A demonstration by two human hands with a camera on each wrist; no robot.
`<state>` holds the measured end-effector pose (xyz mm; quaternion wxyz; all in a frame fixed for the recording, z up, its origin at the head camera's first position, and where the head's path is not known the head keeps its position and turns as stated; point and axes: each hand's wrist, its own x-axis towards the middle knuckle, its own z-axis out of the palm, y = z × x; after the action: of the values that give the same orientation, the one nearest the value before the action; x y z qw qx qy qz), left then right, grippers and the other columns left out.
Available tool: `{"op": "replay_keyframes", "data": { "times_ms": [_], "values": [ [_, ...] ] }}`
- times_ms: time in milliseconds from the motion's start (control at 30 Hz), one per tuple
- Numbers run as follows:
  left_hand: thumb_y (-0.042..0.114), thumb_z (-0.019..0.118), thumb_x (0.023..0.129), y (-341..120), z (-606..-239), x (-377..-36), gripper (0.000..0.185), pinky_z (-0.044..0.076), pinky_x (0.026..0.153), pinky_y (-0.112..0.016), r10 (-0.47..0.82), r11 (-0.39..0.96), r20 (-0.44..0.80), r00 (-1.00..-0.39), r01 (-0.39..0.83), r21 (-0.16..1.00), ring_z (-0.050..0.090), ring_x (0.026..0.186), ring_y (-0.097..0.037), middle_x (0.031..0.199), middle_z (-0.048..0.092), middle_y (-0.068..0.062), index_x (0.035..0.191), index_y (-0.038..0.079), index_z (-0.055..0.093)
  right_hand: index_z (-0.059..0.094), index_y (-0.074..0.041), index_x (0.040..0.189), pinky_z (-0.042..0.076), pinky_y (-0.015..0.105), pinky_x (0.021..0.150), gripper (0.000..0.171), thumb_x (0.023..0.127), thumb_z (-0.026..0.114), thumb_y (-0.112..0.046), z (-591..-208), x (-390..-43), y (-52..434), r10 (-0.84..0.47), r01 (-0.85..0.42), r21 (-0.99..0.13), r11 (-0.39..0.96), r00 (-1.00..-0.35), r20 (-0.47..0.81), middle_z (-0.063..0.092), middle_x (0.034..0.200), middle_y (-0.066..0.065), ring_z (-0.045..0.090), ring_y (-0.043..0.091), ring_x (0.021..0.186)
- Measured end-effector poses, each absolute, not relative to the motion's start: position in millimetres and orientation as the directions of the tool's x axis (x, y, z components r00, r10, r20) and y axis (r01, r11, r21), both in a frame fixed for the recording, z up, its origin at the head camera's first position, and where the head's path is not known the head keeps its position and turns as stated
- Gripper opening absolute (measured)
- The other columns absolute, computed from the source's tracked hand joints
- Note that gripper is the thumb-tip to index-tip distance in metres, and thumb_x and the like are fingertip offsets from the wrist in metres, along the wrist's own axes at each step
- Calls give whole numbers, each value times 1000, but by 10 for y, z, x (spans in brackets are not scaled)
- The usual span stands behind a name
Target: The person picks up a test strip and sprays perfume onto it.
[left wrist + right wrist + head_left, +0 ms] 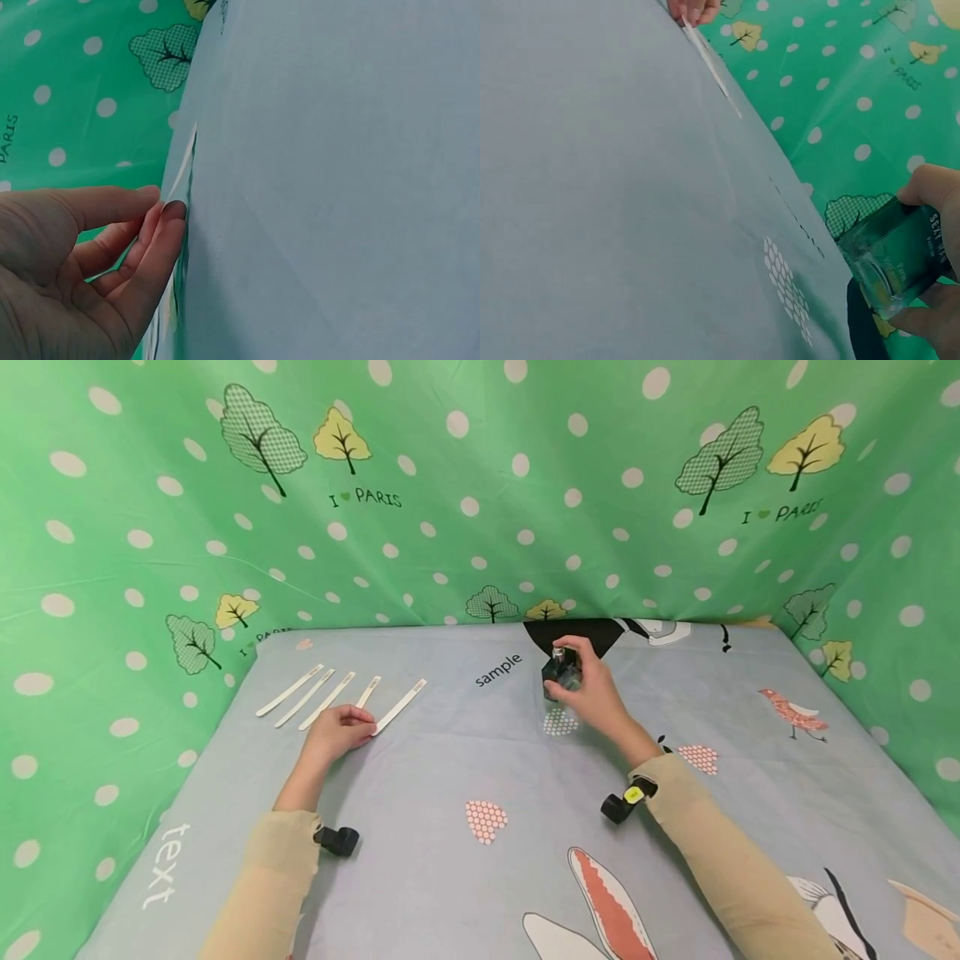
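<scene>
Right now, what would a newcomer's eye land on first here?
Probably the right hand gripping a small dark glass bottle at the far middle of the grey printed table cover. Next, the row of white paper strips at far left, where the left hand pinches the end of one.

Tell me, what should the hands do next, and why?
Probably lift the strip off the cloth and bring it toward the bottle. The left hand already pinches the strip's near end, the other four strips lie untouched beside it, and the right hand grips the bottle upright, a finger on its sprayer.
</scene>
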<state>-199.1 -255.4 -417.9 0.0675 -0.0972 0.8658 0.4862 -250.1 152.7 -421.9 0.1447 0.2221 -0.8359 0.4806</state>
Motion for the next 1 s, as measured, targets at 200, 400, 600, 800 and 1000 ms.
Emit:
{"op": "replay_keyframes", "data": {
  "times_ms": [200, 400, 600, 800, 1000],
  "values": [
    [13, 71, 89, -2558, -4145, -1953, 21, 49, 66, -17, -117, 667, -133, -984, -177, 724, 57, 71, -3, 90, 72, -11, 104, -3, 69, 33, 1, 140, 49, 53, 102, 67, 84, 68, 12, -4309, -2601, 1602, -283, -446, -856, 262, -884, 373, 52, 135, 33, 53, 44, 126],
    [15, 68, 92, -2575, -4116, -1917, 22, 49, 66, -17, -117, 678, -121, -986, -168, 715, 60, 72, -3, 102, 72, -20, 106, -2, 68, 24, -1, 145, 45, 24, 105, 77, 82, 62, 19, -4391, -2659, 1678, -361, -384, -907, 174, -882, 304, 48, 137, 37, 49, 49, 127],
    [15, 66, 94, -2581, -4075, -1908, 23, 52, 66, -16, -97, 672, -93, -991, -134, 728, 65, 77, -7, 108, 71, -23, 108, -3, 68, 16, -9, 154, 45, 15, 85, 88, 83, 62, 18, -4414, -2702, 1752, -420, -385, -910, 155, -859, 292, 43, 143, 36, 47, 44, 128],
    [14, 62, 96, -2533, -3964, -1971, 21, 50, 78, -23, -59, 702, -7, -998, -46, 710, 67, 104, -31, 114, 70, -22, 108, -1, 68, 16, -10, 155, 34, 52, 117, 85, 89, 66, 8, -4264, -2682, 1851, -433, -368, -906, 207, -865, 252, 35, 153, 30, 34, 41, 145],
    [16, 60, 99, -2390, -3726, -2138, 20, 54, 93, -45, -4, 711, 72, -997, 48, 701, 65, 114, -38, 120, 69, -20, 113, 3, 67, 28, -8, 153, 21, 58, 124, 68, 95, 64, -6, -3932, -2669, 1986, -329, -494, -789, 366, -862, 386, 35, 158, 19, 28, 38, 149]
  ]
}}
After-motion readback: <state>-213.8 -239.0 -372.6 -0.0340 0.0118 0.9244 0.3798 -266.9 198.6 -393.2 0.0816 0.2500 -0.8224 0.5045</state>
